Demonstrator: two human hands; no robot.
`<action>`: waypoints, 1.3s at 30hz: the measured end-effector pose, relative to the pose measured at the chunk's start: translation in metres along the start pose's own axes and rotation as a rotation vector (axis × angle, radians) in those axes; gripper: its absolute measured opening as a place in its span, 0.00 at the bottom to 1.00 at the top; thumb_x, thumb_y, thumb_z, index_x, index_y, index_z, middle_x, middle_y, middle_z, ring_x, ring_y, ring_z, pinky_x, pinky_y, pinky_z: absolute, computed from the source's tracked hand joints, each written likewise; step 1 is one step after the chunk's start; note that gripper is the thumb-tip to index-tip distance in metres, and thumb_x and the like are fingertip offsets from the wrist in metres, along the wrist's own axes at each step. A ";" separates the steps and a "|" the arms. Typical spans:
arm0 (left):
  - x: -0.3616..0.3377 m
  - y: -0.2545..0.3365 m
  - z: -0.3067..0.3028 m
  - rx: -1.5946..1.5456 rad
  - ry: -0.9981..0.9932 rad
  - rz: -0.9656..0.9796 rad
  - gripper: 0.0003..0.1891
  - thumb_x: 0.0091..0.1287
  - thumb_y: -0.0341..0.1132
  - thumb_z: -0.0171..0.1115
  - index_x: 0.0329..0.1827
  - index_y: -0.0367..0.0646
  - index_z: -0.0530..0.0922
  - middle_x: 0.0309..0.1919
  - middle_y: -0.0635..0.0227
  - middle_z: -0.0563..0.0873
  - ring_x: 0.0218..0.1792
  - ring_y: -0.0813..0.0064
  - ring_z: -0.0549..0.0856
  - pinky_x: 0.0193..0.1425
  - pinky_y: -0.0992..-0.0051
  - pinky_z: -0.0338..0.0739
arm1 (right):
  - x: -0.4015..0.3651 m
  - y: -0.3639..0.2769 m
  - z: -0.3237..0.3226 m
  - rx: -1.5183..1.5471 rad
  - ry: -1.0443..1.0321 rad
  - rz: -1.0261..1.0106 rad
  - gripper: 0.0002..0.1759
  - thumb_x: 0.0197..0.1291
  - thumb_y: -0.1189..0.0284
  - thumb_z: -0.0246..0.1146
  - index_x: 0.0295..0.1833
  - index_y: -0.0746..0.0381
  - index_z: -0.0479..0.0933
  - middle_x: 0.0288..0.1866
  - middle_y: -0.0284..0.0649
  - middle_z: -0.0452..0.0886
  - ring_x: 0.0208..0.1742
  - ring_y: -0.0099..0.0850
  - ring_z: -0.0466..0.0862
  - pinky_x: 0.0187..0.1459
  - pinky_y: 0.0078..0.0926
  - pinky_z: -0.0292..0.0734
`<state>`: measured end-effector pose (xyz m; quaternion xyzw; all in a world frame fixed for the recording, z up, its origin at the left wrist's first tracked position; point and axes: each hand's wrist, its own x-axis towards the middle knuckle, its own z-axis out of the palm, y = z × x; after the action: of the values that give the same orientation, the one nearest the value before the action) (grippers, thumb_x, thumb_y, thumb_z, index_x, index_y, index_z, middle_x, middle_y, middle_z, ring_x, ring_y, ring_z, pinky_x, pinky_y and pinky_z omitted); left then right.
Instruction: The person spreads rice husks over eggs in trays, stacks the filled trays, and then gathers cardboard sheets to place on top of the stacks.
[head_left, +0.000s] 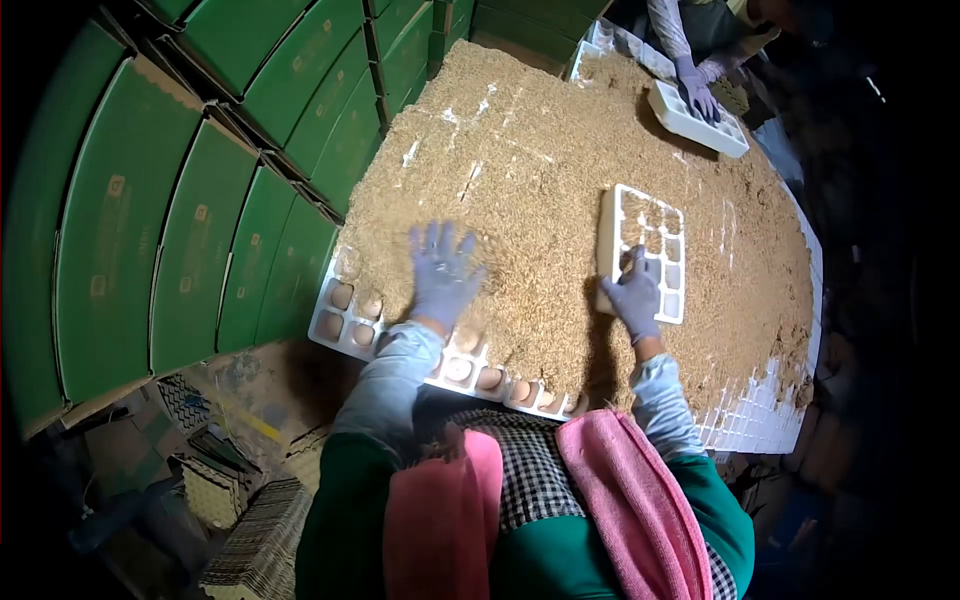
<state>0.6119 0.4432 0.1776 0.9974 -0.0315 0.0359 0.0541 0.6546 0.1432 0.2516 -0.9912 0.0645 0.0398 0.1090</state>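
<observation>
My left hand (443,275), in a grey-purple glove, lies flat with fingers spread on a layer of loose tan husks (540,250). My right hand (636,295), gloved alike, grips a white foam tray (606,240) with square cells. Its thumb is at the tray's left edge and its fingers reach into the cells. Some far cells hold husks; nearer ones look pale. Along the near edge, eggs (341,295) sit in the uncovered cells of white trays (345,347) under the husks.
Green cartons (130,220) are stacked along the left. At the far right, another person's gloved hand (697,95) rests on a second white tray (690,128). Bare white cells (745,415) show at the near right corner. Stacked egg flats (255,540) stand on the floor, lower left.
</observation>
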 end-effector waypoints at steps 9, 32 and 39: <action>-0.108 -0.048 -0.021 -0.415 0.119 -0.365 0.45 0.55 0.62 0.61 0.69 0.42 0.62 0.69 0.44 0.58 0.70 0.41 0.53 0.69 0.38 0.45 | -0.098 -0.097 -0.016 0.348 -0.210 -0.364 0.51 0.44 0.59 0.68 0.72 0.66 0.54 0.63 0.56 0.65 0.62 0.51 0.69 0.62 0.41 0.65; 0.082 -0.088 -0.001 -0.133 0.196 -0.240 0.28 0.58 0.51 0.63 0.62 0.55 0.73 0.65 0.61 0.67 0.70 0.56 0.57 0.69 0.54 0.54 | 0.269 -0.275 0.037 0.060 -0.209 -0.327 0.59 0.42 0.52 0.68 0.75 0.63 0.44 0.64 0.57 0.69 0.63 0.48 0.73 0.60 0.41 0.68; 0.012 -0.103 -0.005 -0.166 0.235 -0.086 0.26 0.52 0.48 0.66 0.54 0.50 0.77 0.62 0.60 0.70 0.66 0.57 0.63 0.68 0.53 0.55 | 0.106 -0.233 0.035 0.033 -0.336 -0.761 0.57 0.39 0.58 0.67 0.75 0.62 0.47 0.61 0.54 0.68 0.60 0.50 0.71 0.62 0.38 0.67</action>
<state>0.6302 0.5448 0.1721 0.9788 0.0152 0.1475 0.1411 0.7890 0.3634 0.2566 -0.9220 -0.3247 0.1570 0.1406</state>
